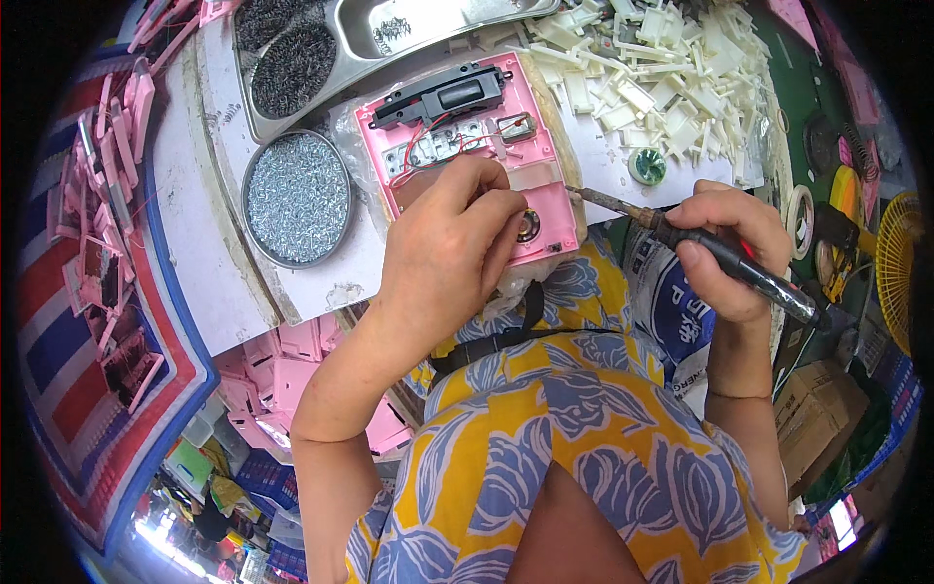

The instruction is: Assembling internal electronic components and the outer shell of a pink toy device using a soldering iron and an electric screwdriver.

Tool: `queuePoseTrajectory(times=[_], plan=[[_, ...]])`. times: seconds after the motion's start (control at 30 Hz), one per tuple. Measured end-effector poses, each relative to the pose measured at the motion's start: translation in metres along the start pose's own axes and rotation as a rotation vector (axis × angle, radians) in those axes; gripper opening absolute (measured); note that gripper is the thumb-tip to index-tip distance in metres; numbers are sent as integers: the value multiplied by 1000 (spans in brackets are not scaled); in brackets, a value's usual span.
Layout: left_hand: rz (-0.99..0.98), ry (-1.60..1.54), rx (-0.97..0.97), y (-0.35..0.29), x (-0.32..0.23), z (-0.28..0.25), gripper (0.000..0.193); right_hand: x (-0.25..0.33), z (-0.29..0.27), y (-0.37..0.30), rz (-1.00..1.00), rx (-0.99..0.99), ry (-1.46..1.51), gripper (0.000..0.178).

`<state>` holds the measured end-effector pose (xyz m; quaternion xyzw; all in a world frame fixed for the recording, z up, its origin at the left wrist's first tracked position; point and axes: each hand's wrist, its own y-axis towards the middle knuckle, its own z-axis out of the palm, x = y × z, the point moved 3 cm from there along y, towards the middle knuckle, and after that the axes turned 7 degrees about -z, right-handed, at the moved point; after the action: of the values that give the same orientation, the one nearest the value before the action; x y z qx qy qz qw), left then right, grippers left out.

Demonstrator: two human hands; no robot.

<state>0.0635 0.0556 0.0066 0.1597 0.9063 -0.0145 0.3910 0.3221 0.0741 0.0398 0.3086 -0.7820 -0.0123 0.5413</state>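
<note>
An open pink plastic casing (pixel 552 204) lies in front of me on a wrapped pad. Across its far end sits a black plastic module (pixel 457 94), with a metal plate (pixel 443 146) and thin red wires (pixel 411 156) nearer to me. Over the casing's near part, my left hand (pixel 448 229) is closed, thumb and fingers pinched together; what they hold is hidden. My right hand (pixel 732 238) grips a soldering iron (pixel 725 258) by its black handle. Its tip points left at the casing's right edge, close to the left fingers. Beside those fingers a small round dark part (pixel 528 226) shows.
A round bowl (pixel 244 209) of small screws stands left, with a metal tray (pixel 342 44) of dark springs behind it. White plastic parts (pixel 662 73) heap at the back right, near a small green-and-white round object (pixel 647 166). Pink parts (pixel 117 146) pile far left; a yellow fan (pixel 897 273) stands right.
</note>
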Motion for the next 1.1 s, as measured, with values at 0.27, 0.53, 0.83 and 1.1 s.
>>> queuePoseTrajectory(times=[0.27,0.53,0.83,1.1], plan=[[77,81,38,6,-3,-2,20,1,9,5,0,116,-6,22],[125,156,73,8,-4,-2,23,-1,19,7,14,151,-11,21],[161,206,85,7,-5,-1,15,0,22,9,63,167,-18,21],[118,257,138,4,-6,-3,28,-2,-33,-26,263,-246,112,28]])
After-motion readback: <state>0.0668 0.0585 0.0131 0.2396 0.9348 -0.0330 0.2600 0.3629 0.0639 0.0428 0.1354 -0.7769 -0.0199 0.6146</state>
